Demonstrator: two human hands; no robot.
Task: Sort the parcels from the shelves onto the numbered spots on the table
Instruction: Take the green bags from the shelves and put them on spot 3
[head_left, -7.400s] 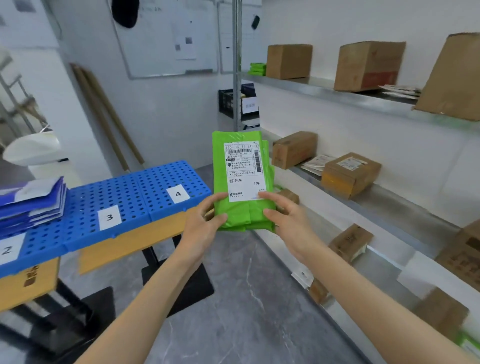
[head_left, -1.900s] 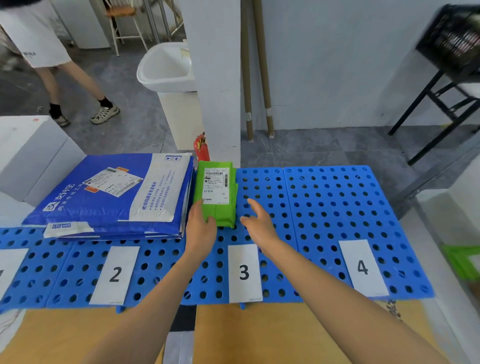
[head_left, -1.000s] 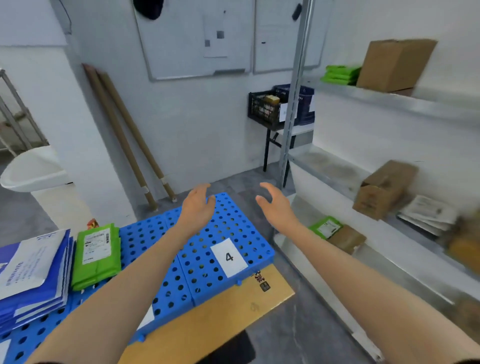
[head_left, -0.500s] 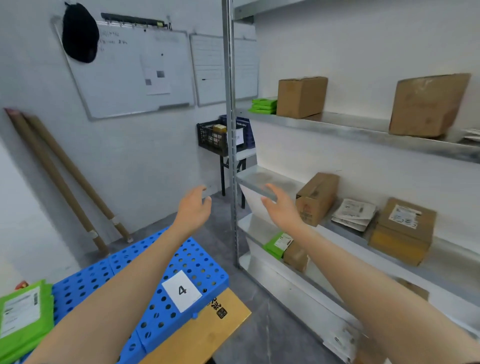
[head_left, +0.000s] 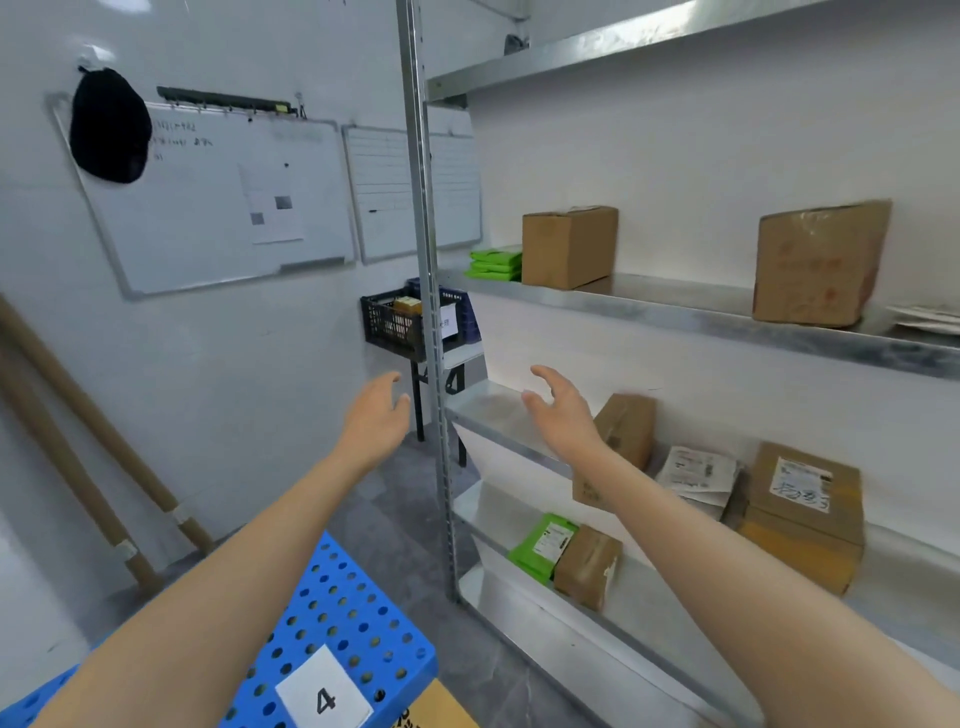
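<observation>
Right now both hands are empty: left hand (head_left: 376, 415) and right hand (head_left: 561, 415) are raised with palms facing and fingers loosely spread, likely set to take a parcel two-handed off the grey metal shelving (head_left: 675, 317). A small brown cardboard box (head_left: 626, 431) stands on the middle shelf just behind the right hand, probably the nearest pick. A flat green plastic mailer (head_left: 543, 545) lies near the lower shelf's far end. A white "4" card (head_left: 324, 699) marks the corner of the blue perforated table top (head_left: 353, 597)
</observation>
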